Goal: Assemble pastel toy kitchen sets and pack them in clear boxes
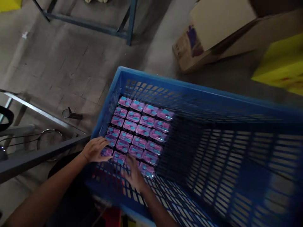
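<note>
A large blue plastic crate (189,85) with slatted walls stretches from the middle to the right of the head view. Rows of small purple packs with turquoise markings (143,130) lie side by side on its floor at the left end. My left hand (96,150) reaches over the crate's left edge, fingers stretched out and thumb apart at the nearest left packs. My right hand (134,174) is inside by the near wall, fingers spread at the front row of packs. Neither hand appears to grip a pack. The right fingertips are slightly blurred and partly hide a pack.
Cardboard boxes (222,25) stand on the floor beyond the crate, with a yellow object (281,64) at the far right. A metal frame (129,25) is at the top. Left of the crate runs a grey metal bar (42,154); a short dark cylindrical piece (75,115) lies nearby.
</note>
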Demonstrator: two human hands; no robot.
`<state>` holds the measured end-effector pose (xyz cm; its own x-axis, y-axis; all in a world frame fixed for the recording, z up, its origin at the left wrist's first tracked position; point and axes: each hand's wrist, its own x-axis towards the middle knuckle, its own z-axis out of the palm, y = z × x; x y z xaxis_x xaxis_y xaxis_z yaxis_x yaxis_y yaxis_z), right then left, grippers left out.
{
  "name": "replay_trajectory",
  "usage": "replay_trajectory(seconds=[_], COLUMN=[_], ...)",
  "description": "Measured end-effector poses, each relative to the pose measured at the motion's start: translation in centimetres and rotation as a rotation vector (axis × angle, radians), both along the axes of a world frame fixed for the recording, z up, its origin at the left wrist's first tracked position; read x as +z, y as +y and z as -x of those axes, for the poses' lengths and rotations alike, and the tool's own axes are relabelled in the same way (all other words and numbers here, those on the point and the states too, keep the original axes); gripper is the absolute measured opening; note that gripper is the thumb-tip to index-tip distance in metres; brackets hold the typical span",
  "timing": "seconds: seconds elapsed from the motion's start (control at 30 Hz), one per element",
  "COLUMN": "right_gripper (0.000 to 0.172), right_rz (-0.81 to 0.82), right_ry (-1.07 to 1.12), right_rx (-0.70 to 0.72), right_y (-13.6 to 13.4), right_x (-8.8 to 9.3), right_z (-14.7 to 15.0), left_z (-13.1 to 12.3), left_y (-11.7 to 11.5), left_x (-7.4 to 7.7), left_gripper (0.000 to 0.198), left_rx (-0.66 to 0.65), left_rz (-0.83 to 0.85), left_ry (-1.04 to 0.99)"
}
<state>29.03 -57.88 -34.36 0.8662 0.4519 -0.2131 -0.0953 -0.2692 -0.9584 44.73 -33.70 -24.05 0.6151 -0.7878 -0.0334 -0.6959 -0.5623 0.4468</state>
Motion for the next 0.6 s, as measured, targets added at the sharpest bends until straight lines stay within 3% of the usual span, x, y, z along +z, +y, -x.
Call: replay_trajectory(seconds=[0.13,0.2,0.27,0.37,0.43,0.5,0.6], right_gripper=[0.107,0.111,0.109,0.088,0.064,0.047,0.03], right_rz=[0.222,0.342,0.406,0.547,0.751,0.912,0.976], right_ry=[-0.135,-0.149,-0.157,-0.108,0.018,0.139,0.201], right_rx=[-0.196,-0.242,-0.253,-0.237,-0.167,-0.13,-0.154], right_y=[1.8,1.9,1.3,-1.8,-5.1,-8.2,-10.9], right_x=[2.6,3.0,3.5,4.9,6.0,6.8,7.3], right_z=[11.2,14.3,16.3,18.2,19.0,19.4,19.3], left_z=[-0.5,-0.1,1.2,4.9,7.2,8.4,8.1], left_y=[-0.6,-0.6,-0.3,0.8,1.8,2.6,2.8], left_x=[0.1,0.7,1.6,2.9,3.3,3.5,3.6], left_gripper=[0.048,0.045,0.044,0.06,0.068,0.065,0.055], left_rx=[-0.013,0.007,0.155,0.609,0.776,0.765,0.702], left_rz=[-0.125,-0.118,-0.07,-0.204,-0.422,-0.563,-0.599], left_ry=[0.059,0.069,0.007,-0.066,0.037,0.153,0.193])
